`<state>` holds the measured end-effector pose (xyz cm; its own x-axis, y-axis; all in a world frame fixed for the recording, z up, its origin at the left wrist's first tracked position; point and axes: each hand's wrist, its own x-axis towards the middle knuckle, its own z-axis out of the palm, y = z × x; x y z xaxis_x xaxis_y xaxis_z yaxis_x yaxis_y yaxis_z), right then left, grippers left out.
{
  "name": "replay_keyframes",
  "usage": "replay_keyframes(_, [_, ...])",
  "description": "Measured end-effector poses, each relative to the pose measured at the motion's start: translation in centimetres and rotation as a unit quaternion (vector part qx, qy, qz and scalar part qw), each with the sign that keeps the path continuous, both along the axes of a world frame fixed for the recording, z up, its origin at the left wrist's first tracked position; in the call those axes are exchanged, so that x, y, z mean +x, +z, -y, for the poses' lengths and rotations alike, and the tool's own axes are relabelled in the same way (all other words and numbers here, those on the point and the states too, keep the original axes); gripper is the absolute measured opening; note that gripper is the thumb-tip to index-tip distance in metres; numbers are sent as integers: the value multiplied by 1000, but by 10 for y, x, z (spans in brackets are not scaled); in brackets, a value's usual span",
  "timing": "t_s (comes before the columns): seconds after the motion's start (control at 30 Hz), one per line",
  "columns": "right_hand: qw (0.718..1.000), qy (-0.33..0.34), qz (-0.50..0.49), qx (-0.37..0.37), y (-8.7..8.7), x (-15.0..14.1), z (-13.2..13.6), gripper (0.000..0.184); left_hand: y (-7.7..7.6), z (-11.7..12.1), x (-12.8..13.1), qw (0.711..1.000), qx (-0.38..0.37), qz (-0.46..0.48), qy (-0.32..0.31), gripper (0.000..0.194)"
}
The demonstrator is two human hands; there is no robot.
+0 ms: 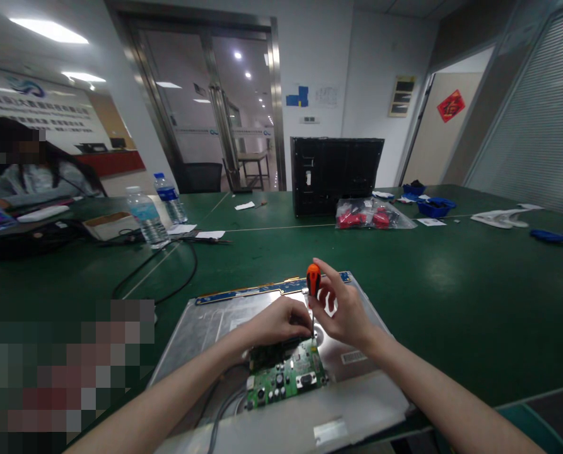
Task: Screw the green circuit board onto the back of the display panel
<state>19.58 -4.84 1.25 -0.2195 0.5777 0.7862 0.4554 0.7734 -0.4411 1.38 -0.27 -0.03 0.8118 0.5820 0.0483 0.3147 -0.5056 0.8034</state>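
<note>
My right hand (342,312) grips an orange and black screwdriver (313,277), held upright with its thin shaft pointing down. The tip meets the upper right corner of a green circuit board (285,372). Close beside the shaft, my left hand (284,320) has its fingers bent together at the board's top edge; whatever they pinch, if anything, is hidden. Under both hands lies a silver metal display panel (191,340) that carries the board. Along its far edge runs a narrow blue circuit strip (243,294). Grey cables (227,403) come from the board's left side.
On the green table (451,277) stands a black monitor casing (335,173), with a plastic bag of red parts (373,214) before it. Two water bottles (147,217) and a black cable (193,271) are at left. Blue trays (435,206) sit far right. A person (30,164) sits far left.
</note>
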Motion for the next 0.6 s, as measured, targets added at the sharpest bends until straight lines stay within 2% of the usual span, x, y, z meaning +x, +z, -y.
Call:
replay_keyframes(0.27, [1000,-15,-15,7,-1,1,-3,63,-6,-2,-1,1000,-7,-1,4,10])
replay_keyframes(0.6, [999,-15,-32,-13,-1,-2,0,66,1,0,0,1000,-16,1,-9,11])
